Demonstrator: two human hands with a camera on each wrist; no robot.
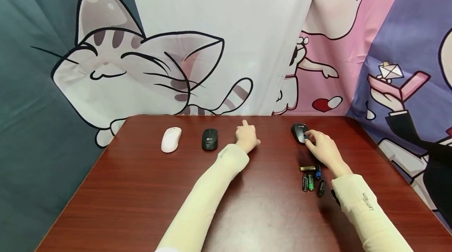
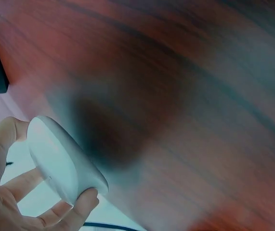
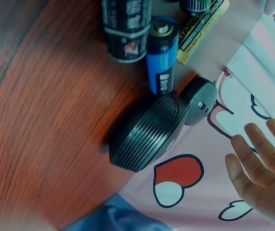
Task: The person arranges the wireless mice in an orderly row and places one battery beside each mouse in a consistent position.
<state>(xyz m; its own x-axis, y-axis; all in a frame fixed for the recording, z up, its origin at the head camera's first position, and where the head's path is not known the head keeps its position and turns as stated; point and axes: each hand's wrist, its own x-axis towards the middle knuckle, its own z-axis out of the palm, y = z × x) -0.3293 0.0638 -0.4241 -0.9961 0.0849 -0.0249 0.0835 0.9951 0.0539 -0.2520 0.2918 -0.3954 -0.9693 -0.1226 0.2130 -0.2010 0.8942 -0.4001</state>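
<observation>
In the left wrist view, my left hand (image 2: 24, 192) holds a white computer mouse (image 2: 60, 159) between thumb and fingers, its shadow falling on the tabletop. From the head view the back of that left hand (image 1: 246, 137) hides this mouse. My right hand (image 1: 324, 148) is at the right, its fingertips overlapping a black mouse (image 1: 298, 131). Seen from the right wrist, the fingers (image 3: 253, 156) are spread and grip nothing. A ribbed black mouse (image 3: 149, 132) lies close by, beside a blue-and-black battery (image 3: 161, 57); the hand mostly covers it in the head view.
Another white mouse (image 1: 171, 139) and a black mouse (image 1: 210, 139) lie at the back left of the brown table (image 1: 141, 197). Below my right hand lie a gold battery (image 1: 307, 168), a green battery (image 1: 310, 182) and black batteries (image 1: 321, 187). A printed curtain (image 1: 226, 16) hangs behind the table.
</observation>
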